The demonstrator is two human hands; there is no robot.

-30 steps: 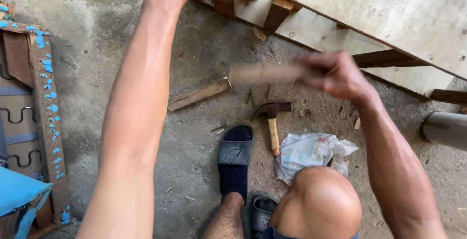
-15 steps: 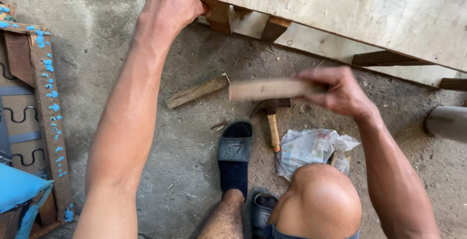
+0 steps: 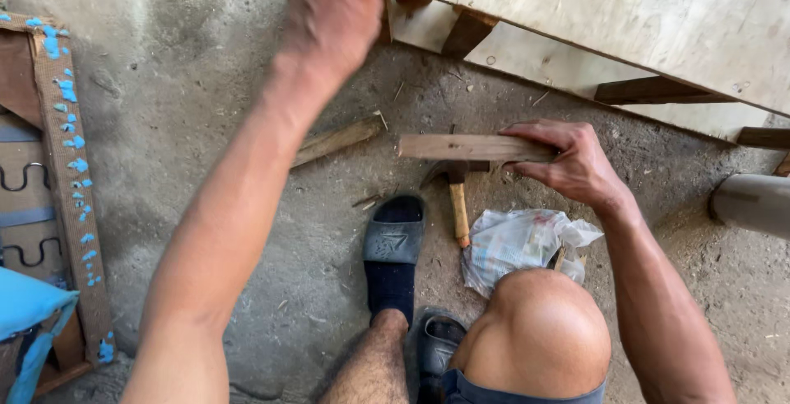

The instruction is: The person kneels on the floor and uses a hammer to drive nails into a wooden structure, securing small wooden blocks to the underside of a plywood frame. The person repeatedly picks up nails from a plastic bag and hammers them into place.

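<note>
My right hand (image 3: 572, 161) grips one end of a short flat wood strip (image 3: 465, 147), held level above the concrete floor. My left hand (image 3: 333, 9) is raised and blurred against the near edge of a large plywood frame (image 3: 625, 17); whether it grips the edge or only rests on it I cannot tell. A claw hammer (image 3: 455, 198) with a wooden handle lies on the floor just under the strip. A second rough wood strip (image 3: 337, 141) lies on the floor beneath my left forearm.
A crumpled plastic bag (image 3: 518, 243) sits by my bare knee (image 3: 539, 334). My foot in a dark sandal (image 3: 395, 248) points at the hammer. An old sofa frame with springs and blue foam scraps (image 3: 58, 174) stands at left. A grey pipe (image 3: 753, 202) lies at right.
My left hand has come down along the plywood frame's edge. My right hand has lowered the wood strip slightly toward the hammer. The view has shifted closer to the frame.
</note>
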